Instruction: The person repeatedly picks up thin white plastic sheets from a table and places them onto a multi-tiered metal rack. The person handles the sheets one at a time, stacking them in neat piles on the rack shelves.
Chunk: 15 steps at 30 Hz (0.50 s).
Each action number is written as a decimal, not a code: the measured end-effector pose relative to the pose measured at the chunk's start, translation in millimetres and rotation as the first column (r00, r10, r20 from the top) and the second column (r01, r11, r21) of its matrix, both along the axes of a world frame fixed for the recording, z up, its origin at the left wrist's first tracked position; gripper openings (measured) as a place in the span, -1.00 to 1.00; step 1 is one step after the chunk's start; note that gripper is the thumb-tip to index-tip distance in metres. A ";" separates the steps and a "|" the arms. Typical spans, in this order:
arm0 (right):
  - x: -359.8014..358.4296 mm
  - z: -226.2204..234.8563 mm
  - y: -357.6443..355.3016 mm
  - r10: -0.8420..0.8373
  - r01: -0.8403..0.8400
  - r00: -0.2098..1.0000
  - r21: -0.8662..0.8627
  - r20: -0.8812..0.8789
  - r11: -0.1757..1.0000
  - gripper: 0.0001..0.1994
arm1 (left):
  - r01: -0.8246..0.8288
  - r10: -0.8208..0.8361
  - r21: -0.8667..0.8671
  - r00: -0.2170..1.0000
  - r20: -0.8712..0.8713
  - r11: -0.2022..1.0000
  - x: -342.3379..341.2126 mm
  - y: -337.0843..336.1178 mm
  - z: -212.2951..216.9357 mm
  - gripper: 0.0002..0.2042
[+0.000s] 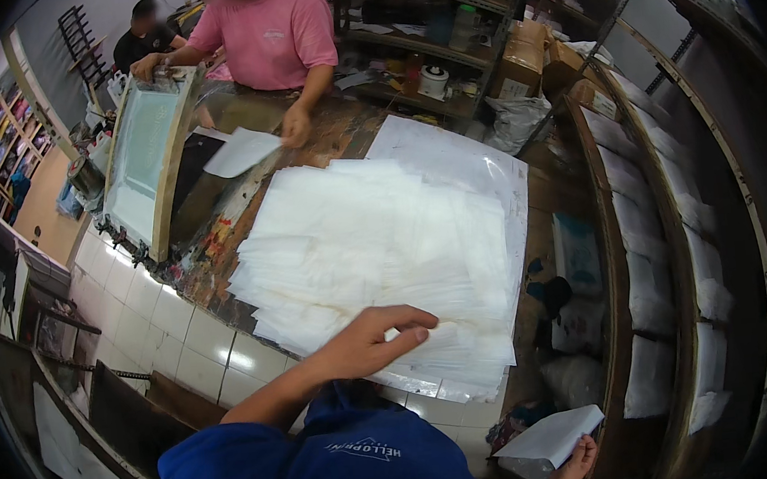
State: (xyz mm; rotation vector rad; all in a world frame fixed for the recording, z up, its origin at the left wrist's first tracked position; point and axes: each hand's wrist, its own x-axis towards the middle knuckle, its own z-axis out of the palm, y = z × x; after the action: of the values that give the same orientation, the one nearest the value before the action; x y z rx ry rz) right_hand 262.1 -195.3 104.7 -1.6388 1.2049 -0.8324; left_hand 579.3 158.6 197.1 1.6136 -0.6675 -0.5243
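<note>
A broad, overlapping pile of thin white sheets (374, 240) covers the middle of the stained table. My left hand (374, 339) hovers at the pile's near edge with bent fingers, a gap showing between thumb and forefinger and nothing visible in it. Low on the right, away from the table, my right hand (575, 469) pinches a white sheet (551, 437) by its edge, next to the rack. Across the table a person in a pink shirt (269, 30) holds another white sheet (244, 151) and rests the other hand on a framed screen (140, 151).
On the right, long wooden rack shelves (609, 265) carry rows of white sheets (643, 290). A large pale board (485, 153) lies under the pile. Metal shelving (439, 43) with boxes stands behind. Another person (147, 37) is at the far left. Tiled floor (197, 347) shows left.
</note>
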 end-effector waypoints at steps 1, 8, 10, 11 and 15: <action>-2.2 -13.1 -3.4 -0.011 0.011 1.000 0.028 0.002 1.000 -0.75 | -0.019 0.016 0.038 0.996 0.086 0.999 5.8 2.6 5.5 -0.71; -25.5 -65.6 -19.5 0.008 -0.031 0.973 0.099 0.231 0.995 -0.89 | -0.335 0.288 0.034 0.856 0.429 0.942 93.7 0.6 13.2 -0.78; -22.1 -60.2 -13.5 -0.011 -0.017 0.975 0.123 0.224 0.992 -0.89 | -0.389 0.302 0.080 0.815 0.495 0.918 129.2 -16.1 12.0 -0.77; -17.3 -52.7 -7.6 -0.018 -0.011 0.978 0.136 0.209 0.991 -0.89 | -0.408 0.306 0.095 0.801 0.515 0.908 149.4 -26.0 4.7 -0.77; -33.0 -54.9 -4.4 -0.026 0.024 1.000 0.135 0.016 0.991 -0.89 | -0.396 0.175 0.273 0.791 0.587 0.877 233.1 -78.0 -44.4 -0.74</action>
State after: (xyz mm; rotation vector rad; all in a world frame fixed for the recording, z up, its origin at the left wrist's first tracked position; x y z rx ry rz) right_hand 229.1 -199.7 49.8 -1.5073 1.2446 -0.7620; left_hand 812.4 80.7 152.7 2.2338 -0.7391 0.0675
